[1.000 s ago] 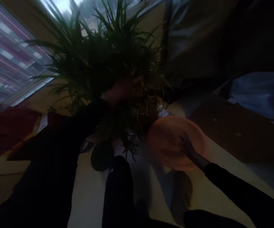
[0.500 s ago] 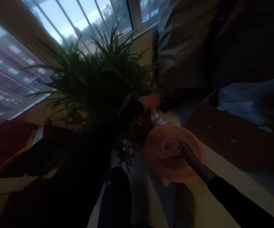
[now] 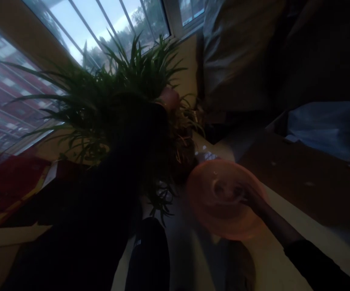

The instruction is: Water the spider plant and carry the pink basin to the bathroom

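A large leafy spider plant [image 3: 111,93] with long narrow leaves fills the space by the window. My left hand [image 3: 170,98] is up in its foliage at the right, curled against a bunch of leaves, its fingertips hidden. Below that hand, the dark pot [image 3: 182,157] shows in deep shadow, with some dry-looking leaves over its side. An orange basin [image 3: 200,216] with water in it stands right of the pot. My right hand [image 3: 244,194] reaches into the basin from the right, at the water, its fingers blurred.
Barred windows [image 3: 102,24] are behind the plant. Red boxes [image 3: 13,178] sit at the left. A brown cardboard box [image 3: 293,178] with pale plastic [image 3: 323,125] lies at the right, below a large draped cover [image 3: 238,52]. My knee [image 3: 149,250] is in front.
My left hand has moved up and left from beside the pot, and the leaves have shifted with it, baring more of the pot. My right hand stays in the basin, with the water rippling.
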A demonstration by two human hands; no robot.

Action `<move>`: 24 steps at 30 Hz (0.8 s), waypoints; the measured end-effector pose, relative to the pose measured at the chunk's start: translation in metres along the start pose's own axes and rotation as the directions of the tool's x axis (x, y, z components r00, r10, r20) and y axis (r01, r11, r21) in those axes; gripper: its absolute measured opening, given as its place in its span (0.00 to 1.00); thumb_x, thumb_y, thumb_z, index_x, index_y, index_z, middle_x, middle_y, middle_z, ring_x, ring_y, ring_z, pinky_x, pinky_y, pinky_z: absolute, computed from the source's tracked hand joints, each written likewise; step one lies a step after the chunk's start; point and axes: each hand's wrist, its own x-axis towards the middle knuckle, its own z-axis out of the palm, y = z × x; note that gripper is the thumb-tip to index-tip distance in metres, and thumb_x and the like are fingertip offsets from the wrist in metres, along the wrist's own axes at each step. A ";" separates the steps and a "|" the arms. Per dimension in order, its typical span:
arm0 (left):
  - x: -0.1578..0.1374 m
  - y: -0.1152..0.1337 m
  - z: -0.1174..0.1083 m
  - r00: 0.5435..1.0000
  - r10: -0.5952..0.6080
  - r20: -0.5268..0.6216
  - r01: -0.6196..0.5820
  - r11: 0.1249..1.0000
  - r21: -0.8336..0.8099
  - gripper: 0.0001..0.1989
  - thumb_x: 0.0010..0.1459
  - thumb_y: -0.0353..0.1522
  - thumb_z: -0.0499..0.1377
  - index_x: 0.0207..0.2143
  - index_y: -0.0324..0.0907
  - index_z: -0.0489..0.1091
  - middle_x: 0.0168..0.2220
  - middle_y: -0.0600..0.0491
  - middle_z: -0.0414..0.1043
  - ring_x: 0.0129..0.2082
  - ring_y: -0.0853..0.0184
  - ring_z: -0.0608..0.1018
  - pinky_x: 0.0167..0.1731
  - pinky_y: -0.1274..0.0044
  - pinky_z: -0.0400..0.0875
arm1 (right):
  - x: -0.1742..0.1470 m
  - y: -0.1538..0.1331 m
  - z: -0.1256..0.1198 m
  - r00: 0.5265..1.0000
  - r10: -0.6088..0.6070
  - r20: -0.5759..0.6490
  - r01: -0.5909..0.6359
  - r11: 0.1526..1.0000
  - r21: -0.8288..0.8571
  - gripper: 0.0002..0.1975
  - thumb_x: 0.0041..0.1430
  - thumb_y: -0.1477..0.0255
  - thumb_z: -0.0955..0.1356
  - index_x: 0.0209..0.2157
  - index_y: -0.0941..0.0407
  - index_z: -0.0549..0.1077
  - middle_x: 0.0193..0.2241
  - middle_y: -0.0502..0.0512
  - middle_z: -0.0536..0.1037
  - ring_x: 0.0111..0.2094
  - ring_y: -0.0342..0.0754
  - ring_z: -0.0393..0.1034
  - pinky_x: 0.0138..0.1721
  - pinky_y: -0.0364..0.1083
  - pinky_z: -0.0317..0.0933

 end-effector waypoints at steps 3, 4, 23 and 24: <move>-0.020 0.000 -0.002 1.000 -0.014 -0.013 0.015 0.998 0.058 0.31 0.73 0.50 0.56 0.64 0.37 0.77 0.67 0.39 0.75 0.76 0.41 0.60 0.75 0.45 0.51 | 0.002 -0.014 -0.002 1.000 0.026 0.000 -0.026 0.999 0.031 0.21 0.60 0.59 0.72 0.55 0.43 0.78 0.56 0.57 0.84 0.57 0.59 0.81 0.41 0.50 0.80; -0.029 0.000 -0.003 1.000 -0.004 -0.019 0.005 0.998 0.063 0.32 0.75 0.51 0.54 0.67 0.39 0.75 0.69 0.43 0.74 0.76 0.42 0.57 0.76 0.44 0.48 | 0.003 -0.019 -0.002 1.000 0.026 0.000 -0.026 0.999 0.035 0.22 0.61 0.58 0.72 0.56 0.43 0.78 0.58 0.57 0.83 0.59 0.60 0.81 0.43 0.52 0.81; -0.048 0.008 -0.018 0.999 0.010 -0.041 -0.004 0.991 0.135 0.27 0.70 0.29 0.58 0.68 0.29 0.73 0.72 0.37 0.68 0.78 0.50 0.59 0.78 0.58 0.50 | -0.034 -0.081 0.003 0.996 -0.077 0.043 0.076 0.996 0.040 0.22 0.62 0.50 0.71 0.55 0.41 0.79 0.67 0.55 0.78 0.72 0.66 0.69 0.64 0.68 0.74; -0.048 0.005 -0.017 0.999 -0.006 -0.043 0.010 0.997 0.077 0.25 0.70 0.31 0.59 0.66 0.32 0.75 0.71 0.38 0.71 0.78 0.49 0.59 0.78 0.55 0.48 | -0.036 -0.083 0.004 0.995 -0.087 0.053 0.085 0.995 0.044 0.22 0.62 0.49 0.71 0.55 0.40 0.79 0.68 0.54 0.77 0.72 0.66 0.69 0.63 0.68 0.75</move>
